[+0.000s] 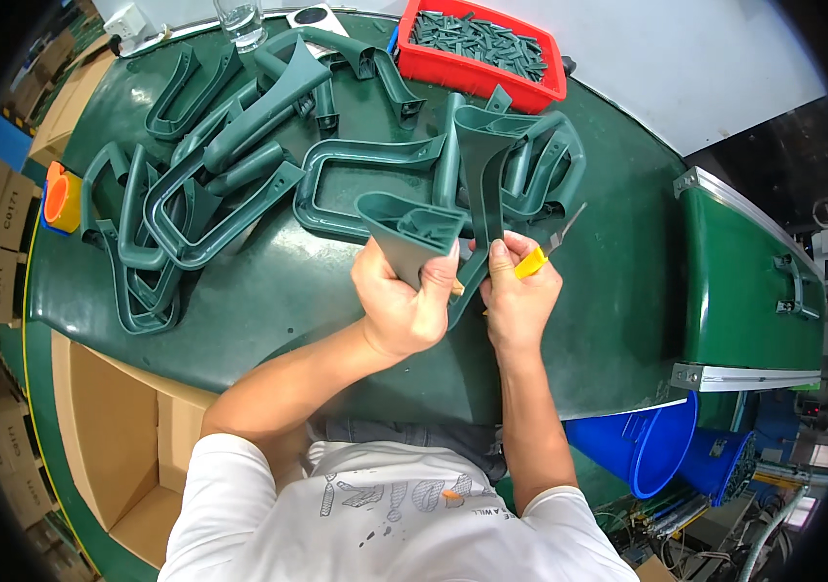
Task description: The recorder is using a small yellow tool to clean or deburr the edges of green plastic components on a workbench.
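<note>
My left hand (399, 301) is wrapped round one flared, hollow end of a dark green plastic U-shaped handle (484, 184), lifted above the table. The handle's other flared end rises beside my right hand (522, 303). That hand is closed on a yellow-handled knife (530, 263), its blade pointing up and to the right, away from the handle. My right thumb and fingertips also seem to touch the handle's edge. Beyond my hands, more green handles (375, 153) lie on the table, with a tangled heap of them (181, 238) to the left.
A red bin (482, 89) of small green pieces stands at the back, near a drinking glass (242, 27). An orange roll-shaped thing (63, 202) sits at the left edge. An open cardboard box (94, 427) is lower left; blue bins (656, 451) and a green conveyor (748, 301) stand right.
</note>
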The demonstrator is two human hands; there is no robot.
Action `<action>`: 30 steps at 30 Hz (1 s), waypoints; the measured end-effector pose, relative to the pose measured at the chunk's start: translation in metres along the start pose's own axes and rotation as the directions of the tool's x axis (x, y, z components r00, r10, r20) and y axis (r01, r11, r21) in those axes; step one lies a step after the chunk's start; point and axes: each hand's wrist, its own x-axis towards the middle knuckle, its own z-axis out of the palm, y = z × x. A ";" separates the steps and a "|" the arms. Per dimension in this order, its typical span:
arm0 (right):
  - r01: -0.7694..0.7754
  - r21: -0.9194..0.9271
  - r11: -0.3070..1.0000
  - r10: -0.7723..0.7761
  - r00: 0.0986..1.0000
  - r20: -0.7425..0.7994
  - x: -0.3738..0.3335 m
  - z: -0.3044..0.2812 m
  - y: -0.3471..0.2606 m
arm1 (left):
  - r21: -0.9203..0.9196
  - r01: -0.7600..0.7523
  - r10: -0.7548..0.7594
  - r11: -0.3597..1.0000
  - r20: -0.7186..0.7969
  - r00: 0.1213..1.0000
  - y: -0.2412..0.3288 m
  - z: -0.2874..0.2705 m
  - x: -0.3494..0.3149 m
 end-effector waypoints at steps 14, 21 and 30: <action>-0.471 0.152 0.869 0.398 0.847 0.352 0.004 -0.024 -0.023 | -0.042 -0.503 0.488 0.863 0.330 0.808 -0.025 -0.017 0.012; -0.136 0.083 0.987 0.123 0.982 0.141 -0.063 0.003 -0.025 | 0.194 -0.296 0.284 0.935 0.086 0.955 -0.017 -0.018 0.012; 0.539 -0.157 0.828 -0.547 0.837 -0.012 0.068 0.000 -0.127 | -0.459 0.272 -0.276 0.846 0.061 0.959 -0.020 -0.020 0.031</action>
